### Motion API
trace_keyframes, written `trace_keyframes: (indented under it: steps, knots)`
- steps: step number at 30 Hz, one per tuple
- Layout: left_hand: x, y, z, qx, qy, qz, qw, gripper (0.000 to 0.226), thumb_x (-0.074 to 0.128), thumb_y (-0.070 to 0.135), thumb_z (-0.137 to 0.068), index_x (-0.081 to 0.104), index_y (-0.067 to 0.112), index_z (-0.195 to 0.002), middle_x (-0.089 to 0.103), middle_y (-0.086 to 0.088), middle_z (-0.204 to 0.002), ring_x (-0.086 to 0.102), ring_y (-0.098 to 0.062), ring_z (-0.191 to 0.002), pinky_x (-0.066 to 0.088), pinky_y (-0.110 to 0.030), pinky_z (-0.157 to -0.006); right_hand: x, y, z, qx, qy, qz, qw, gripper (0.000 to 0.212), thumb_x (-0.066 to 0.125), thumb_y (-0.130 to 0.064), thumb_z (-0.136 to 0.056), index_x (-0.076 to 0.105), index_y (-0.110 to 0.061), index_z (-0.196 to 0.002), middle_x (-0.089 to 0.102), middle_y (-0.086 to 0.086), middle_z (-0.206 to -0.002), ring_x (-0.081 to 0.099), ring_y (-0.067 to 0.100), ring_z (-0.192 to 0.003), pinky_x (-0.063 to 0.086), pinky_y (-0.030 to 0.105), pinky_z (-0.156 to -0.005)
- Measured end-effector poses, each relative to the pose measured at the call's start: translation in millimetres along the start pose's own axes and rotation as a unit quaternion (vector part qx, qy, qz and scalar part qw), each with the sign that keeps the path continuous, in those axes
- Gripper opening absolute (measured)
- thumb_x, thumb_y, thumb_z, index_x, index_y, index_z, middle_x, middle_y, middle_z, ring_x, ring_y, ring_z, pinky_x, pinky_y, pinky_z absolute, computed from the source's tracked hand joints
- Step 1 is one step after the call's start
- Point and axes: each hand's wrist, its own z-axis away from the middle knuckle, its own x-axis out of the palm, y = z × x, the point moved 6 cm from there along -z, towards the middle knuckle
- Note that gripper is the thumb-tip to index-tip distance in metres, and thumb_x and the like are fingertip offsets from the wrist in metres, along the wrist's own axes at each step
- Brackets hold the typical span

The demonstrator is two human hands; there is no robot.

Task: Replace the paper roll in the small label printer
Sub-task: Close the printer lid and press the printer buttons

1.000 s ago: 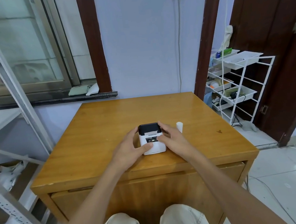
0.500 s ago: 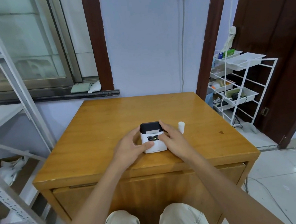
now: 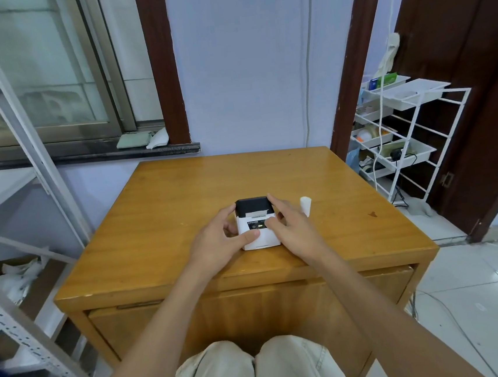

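The left hand's fingers (image 3: 229, 213) curl against the left side of the printer (image 3: 257, 224), with the thumb laid across its white front face just below the small lit panel, so the hand is clamped on the printer from the left. The right hand's fingers (image 3: 275, 202) wrap the right side, the index reaching up to the black top edge and the thumb pressing the front face near the panel, so this hand also grips the printer. The left hand (image 3: 216, 241) and right hand (image 3: 296, 232) mirror each other, both forearms running back toward the camera over pale trousers. The printer stands on the wooden surface (image 3: 160, 227), somewhat nearer its front edge than its back, white in the body with a black lid that looks shut and a pale strip showing at the seam under the lid. A roll (image 3: 305, 204) of white paper stands upright on the surface just beside the right hand, on its far right side, apart from the printer. To the right of the surface a white wire rack (image 3: 424, 129) holds trays of small items in front of a dark door. To the left stands a white metal shelf frame (image 3: 16, 125) before a window.
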Motion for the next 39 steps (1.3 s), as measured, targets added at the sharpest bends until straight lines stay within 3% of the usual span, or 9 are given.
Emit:
trace_keyframes:
  steps: [12, 20, 23, 33, 39]
  knots:
    - [-1.8, 6.1, 3.8, 0.014, 0.012, -0.044, 0.999, 0.089, 0.076, 0.067, -0.079, 0.041, 0.039, -0.156, 0.068, 0.014, -0.110, 0.065, -0.010, -0.105, 0.054, -0.035, -0.090, -1.4, 3.3, -1.8, 0.004, -0.014, -0.017, 1.000, 0.061, 0.052, -0.029, -0.105, 0.033, -0.030, -0.163, 0.047, -0.010, -0.153, 0.047, 0.009, -0.131, 0.039, 0.030, -0.113]
    - [-0.4, 5.5, 3.7, 0.023, 0.025, -0.047, 0.998, 0.090, 0.075, 0.066, -0.081, 0.039, 0.037, -0.159, 0.057, 0.014, -0.150, 0.053, -0.011, -0.137, 0.046, -0.035, -0.106, 1.0, 5.3, -2.2, 0.012, -0.024, -0.029, 0.999, 0.063, 0.051, -0.034, -0.102, 0.032, -0.034, -0.162, 0.043, -0.011, -0.158, 0.044, 0.010, -0.139, 0.038, 0.040, -0.120]
    - [0.5, 4.3, 4.5, 0.025, 0.018, -0.030, 0.999, 0.096, 0.073, 0.073, -0.074, 0.040, 0.040, -0.158, 0.058, 0.015, -0.151, 0.053, -0.011, -0.140, 0.046, -0.039, -0.111, 1.3, 4.9, -1.3, 0.023, -0.029, -0.026, 0.999, 0.063, 0.050, -0.037, -0.100, 0.031, -0.037, -0.161, 0.046, -0.010, -0.156, 0.045, 0.010, -0.139, 0.039, 0.042, -0.119]
    - [-1.3, 6.4, 4.3, 0.028, 0.022, -0.047, 0.998, 0.089, 0.075, 0.066, -0.081, 0.039, 0.041, -0.158, 0.058, 0.016, -0.152, 0.055, -0.011, -0.137, 0.047, -0.038, -0.109, 2.7, 5.5, -1.7, 0.037, -0.043, -0.055, 0.997, 0.070, 0.055, -0.039, -0.095, 0.033, -0.036, -0.161, 0.049, -0.014, -0.153, 0.048, 0.007, -0.136, 0.039, 0.035, -0.118]
    - [-1.4, 7.1, 5.4, 0.022, 0.023, -0.041, 0.999, 0.090, 0.074, 0.068, -0.081, 0.038, 0.041, -0.159, 0.057, 0.016, -0.153, 0.053, -0.013, -0.141, 0.045, -0.041, -0.113, 2.2, 4.2, -1.8, 0.041, -0.040, -0.050, 0.997, 0.074, 0.053, -0.045, -0.091, 0.033, -0.038, -0.161, 0.048, -0.014, -0.155, 0.048, 0.008, -0.136, 0.039, 0.039, -0.119]
